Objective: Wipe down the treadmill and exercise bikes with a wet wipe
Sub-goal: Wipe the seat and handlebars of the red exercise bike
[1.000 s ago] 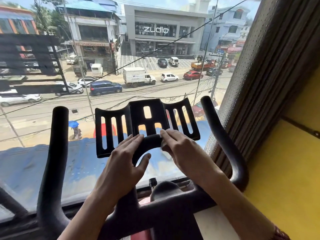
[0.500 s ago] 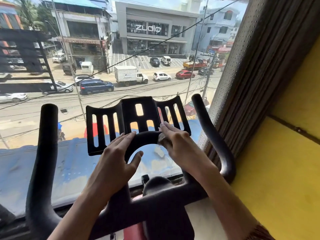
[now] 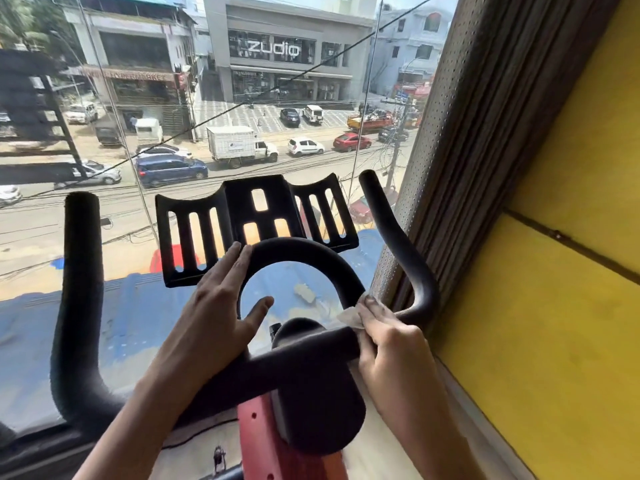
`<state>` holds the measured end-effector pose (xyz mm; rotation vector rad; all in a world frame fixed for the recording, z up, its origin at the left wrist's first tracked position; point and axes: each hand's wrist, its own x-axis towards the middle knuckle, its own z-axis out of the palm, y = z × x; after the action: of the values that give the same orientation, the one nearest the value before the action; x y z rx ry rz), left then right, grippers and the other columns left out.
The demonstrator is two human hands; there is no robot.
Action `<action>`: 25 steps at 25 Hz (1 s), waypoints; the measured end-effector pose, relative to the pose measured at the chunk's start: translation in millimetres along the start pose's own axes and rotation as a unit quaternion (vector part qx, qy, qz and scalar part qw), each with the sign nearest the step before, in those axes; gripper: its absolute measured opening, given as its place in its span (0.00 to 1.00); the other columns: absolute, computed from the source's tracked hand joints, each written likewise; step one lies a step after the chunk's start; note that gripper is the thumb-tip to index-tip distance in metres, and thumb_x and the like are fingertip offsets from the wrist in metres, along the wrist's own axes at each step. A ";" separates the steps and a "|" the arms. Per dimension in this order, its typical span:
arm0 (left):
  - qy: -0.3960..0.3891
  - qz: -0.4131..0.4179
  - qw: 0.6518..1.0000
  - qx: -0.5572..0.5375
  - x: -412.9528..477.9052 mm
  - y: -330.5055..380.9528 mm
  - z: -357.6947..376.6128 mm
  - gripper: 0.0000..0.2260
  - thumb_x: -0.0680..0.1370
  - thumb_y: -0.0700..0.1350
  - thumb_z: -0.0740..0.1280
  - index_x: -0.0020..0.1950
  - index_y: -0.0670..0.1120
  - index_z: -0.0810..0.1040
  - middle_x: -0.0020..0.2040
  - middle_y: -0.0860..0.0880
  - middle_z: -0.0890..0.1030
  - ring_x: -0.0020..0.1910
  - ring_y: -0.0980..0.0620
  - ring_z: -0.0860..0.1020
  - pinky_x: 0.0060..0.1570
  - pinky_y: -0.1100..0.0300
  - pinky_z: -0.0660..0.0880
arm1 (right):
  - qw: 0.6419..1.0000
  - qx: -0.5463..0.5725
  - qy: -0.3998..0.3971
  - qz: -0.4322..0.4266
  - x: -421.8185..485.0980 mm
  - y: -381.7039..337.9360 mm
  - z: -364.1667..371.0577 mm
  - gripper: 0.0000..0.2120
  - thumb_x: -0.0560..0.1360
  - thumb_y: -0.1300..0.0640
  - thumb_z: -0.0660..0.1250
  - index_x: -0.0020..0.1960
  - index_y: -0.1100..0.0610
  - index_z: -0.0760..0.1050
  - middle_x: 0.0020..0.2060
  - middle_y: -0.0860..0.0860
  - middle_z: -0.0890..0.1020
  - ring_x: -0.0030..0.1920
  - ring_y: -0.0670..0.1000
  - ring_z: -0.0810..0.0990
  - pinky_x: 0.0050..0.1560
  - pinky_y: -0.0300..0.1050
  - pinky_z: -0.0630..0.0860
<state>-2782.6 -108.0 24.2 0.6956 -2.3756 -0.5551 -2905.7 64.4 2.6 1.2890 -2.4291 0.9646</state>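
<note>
While the wet wipe is pinched under the right hand at the centre loop's right foot, the left hand lies flat-fingered on the loop's left side. Outward from the loop, horns, tablet tray and the unseen treadmill probably remain.

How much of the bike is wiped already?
Only a bit. The right hand has rubbed the wet wipe down the loop handle, top to right foot. The left hand rests flat on it. The outer horns and slotted tray seem still to do.
</note>
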 end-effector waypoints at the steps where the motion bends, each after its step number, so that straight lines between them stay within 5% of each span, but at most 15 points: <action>1: 0.002 0.004 1.000 0.001 -6.5 1.5 0.0 0.36 0.76 0.49 0.69 0.78 0.49 0.52 0.76 0.56 0.49 0.73 0.61 0.49 0.68 0.67 0.47 | 1.000 -0.001 -0.001 -0.007 -8.8 -2.0 -4.6 0.18 0.67 0.69 0.74 0.57 0.66 0.80 0.53 0.58 0.83 0.55 0.54 0.82 0.63 0.34 0.63; 6: -0.005 0.028 1.000 0.007 -41.8 0.4 -7.4 0.35 0.76 0.60 0.66 0.77 0.47 0.56 0.76 0.59 0.48 0.74 0.64 0.46 0.70 0.67 0.46 | 0.988 0.129 -0.009 -0.079 -17.3 -34.7 -26.7 0.12 0.73 0.58 0.67 0.56 0.56 0.82 0.53 0.45 0.84 0.56 0.40 0.80 0.58 0.35 0.75; 9: -0.001 0.022 1.000 0.013 -60.5 -0.6 -8.2 0.36 0.73 0.69 0.52 0.76 0.51 0.53 0.76 0.60 0.46 0.71 0.73 0.40 0.70 0.66 0.47 | 0.982 0.055 -0.114 -0.137 0.4 -49.8 -6.3 0.17 0.79 0.51 0.57 0.59 0.56 0.79 0.57 0.49 0.82 0.62 0.49 0.77 0.67 0.48 0.70; 13: 0.001 0.065 0.995 0.071 -75.9 -5.4 -3.5 0.32 0.79 0.66 0.46 0.75 0.47 0.57 0.77 0.50 0.55 0.75 0.63 0.48 0.73 0.62 0.50 | 0.967 -0.036 -0.194 -0.163 11.1 -40.9 -2.5 0.18 0.81 0.47 0.50 0.55 0.52 0.77 0.52 0.45 0.80 0.56 0.48 0.76 0.61 0.48 0.69; 17: 0.003 0.107 0.991 0.084 -84.0 -12.9 -4.0 0.29 0.81 0.61 0.49 0.74 0.42 0.65 0.75 0.45 0.61 0.75 0.55 0.56 0.73 0.57 0.51 | 0.992 0.056 -0.095 -0.062 8.7 -23.9 1.4 0.13 0.81 0.55 0.59 0.48 0.60 0.79 0.43 0.50 0.79 0.45 0.49 0.78 0.53 0.46 0.74; 21: 0.029 0.170 0.981 0.089 -89.0 -8.9 2.4 0.23 0.81 0.54 0.55 0.69 0.40 0.72 0.71 0.44 0.70 0.74 0.51 0.62 0.72 0.54 0.56 | 0.990 0.069 0.091 -0.082 -30.2 -34.0 16.5 0.10 0.76 0.62 0.65 0.54 0.66 0.81 0.52 0.55 0.81 0.57 0.52 0.79 0.63 0.43 0.71; 25: 0.058 0.216 0.970 0.091 -88.2 -6.1 8.8 0.20 0.80 0.48 0.58 0.68 0.40 0.74 0.66 0.45 0.76 0.70 0.48 0.69 0.67 0.49 0.65 | 0.983 0.010 0.048 -0.179 -90.1 -33.0 23.0 0.10 0.75 0.63 0.68 0.55 0.64 0.81 0.54 0.52 0.79 0.57 0.49 0.78 0.57 0.42 0.77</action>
<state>-2725.7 -58.6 -22.9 0.2567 -2.3844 -0.1083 -2823.9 95.3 -43.1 1.5768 -2.0245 0.9261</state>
